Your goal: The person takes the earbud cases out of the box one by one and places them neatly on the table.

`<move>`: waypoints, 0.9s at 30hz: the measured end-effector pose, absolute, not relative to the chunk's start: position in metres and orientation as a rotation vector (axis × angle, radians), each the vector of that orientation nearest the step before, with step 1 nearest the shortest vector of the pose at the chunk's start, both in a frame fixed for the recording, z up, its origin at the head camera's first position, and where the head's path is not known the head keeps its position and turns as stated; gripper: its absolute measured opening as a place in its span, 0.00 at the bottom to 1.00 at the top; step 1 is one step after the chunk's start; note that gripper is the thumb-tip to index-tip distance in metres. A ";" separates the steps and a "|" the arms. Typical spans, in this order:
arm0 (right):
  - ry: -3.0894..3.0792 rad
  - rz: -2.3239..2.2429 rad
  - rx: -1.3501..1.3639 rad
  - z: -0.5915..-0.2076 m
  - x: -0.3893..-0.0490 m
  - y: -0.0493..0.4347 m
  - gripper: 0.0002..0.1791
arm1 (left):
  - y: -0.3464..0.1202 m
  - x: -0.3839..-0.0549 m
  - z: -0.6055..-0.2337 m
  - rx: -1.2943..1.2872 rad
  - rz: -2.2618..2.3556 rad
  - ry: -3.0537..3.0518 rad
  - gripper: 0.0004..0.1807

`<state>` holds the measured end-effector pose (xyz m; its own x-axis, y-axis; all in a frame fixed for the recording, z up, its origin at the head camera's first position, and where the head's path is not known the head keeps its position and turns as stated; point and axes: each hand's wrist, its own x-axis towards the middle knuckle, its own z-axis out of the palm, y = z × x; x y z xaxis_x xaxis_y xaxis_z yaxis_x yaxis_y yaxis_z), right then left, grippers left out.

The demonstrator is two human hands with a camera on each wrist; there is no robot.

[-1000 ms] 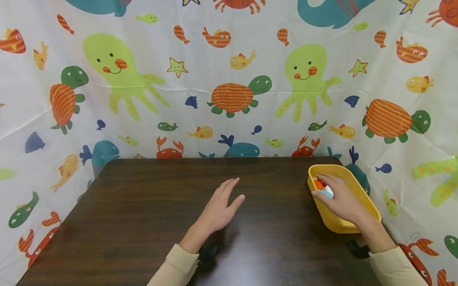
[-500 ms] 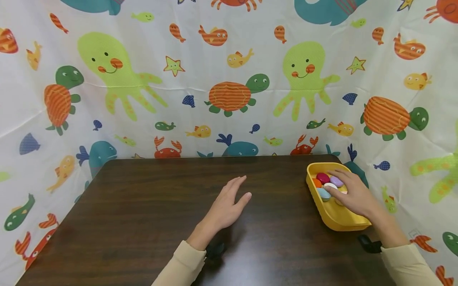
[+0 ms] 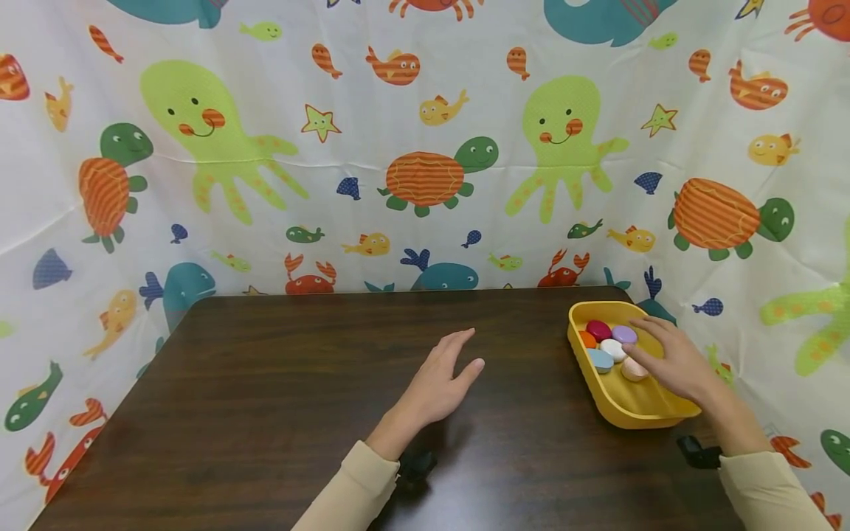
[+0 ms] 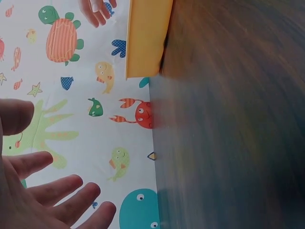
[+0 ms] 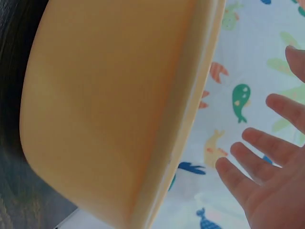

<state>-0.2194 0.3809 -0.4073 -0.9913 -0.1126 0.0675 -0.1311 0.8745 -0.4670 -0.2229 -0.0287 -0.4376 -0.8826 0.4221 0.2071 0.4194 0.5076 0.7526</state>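
Note:
A yellow plastic bin [image 3: 640,398] stands at the table's right side. Inside it lie several small rounded pieces that look like macarons: a dark red one [image 3: 598,330], a lavender one [image 3: 624,334], an orange one [image 3: 587,339], a white one [image 3: 613,350], a light blue one [image 3: 600,361] and a pale pink one [image 3: 634,369]. My right hand [image 3: 674,361] hovers over the bin's right side with fingers extended, holding nothing. In the right wrist view its fingers spread beyond the bin's rim. Left of the bin, my left hand [image 3: 438,387] is held above the table, fingers extended, gripping nothing.
The dark wooden table [image 3: 265,398] reaches back to a white curtain [image 3: 372,162] printed with sea animals, which also runs along the right side close to the bin. A black wrist device [image 3: 699,452] sits below the right forearm, another [image 3: 417,466] by the left.
My right hand has lifted and drawn back to the right, uncovering the pieces in the bin. My left hand has drifted right. The head view has shifted slightly.

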 end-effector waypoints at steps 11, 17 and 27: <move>-3.013 0.816 0.114 -0.415 -0.221 0.405 0.40 | -0.015 -0.226 -0.442 0.754 1.369 2.681 0.34; -3.004 0.807 0.100 -0.421 -0.222 0.418 0.39 | -0.008 -0.226 -0.440 0.754 1.395 2.641 0.34; -3.028 0.920 -0.027 -0.433 -0.223 0.435 0.42 | 0.002 -0.230 -0.443 0.758 1.386 2.641 0.34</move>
<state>-0.2233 0.4347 -0.4334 -0.9996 0.0095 -0.0273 0.0231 0.8307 -0.5562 -0.2301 0.0017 -0.4429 -0.8766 0.4514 0.1667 0.3935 0.4731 0.7882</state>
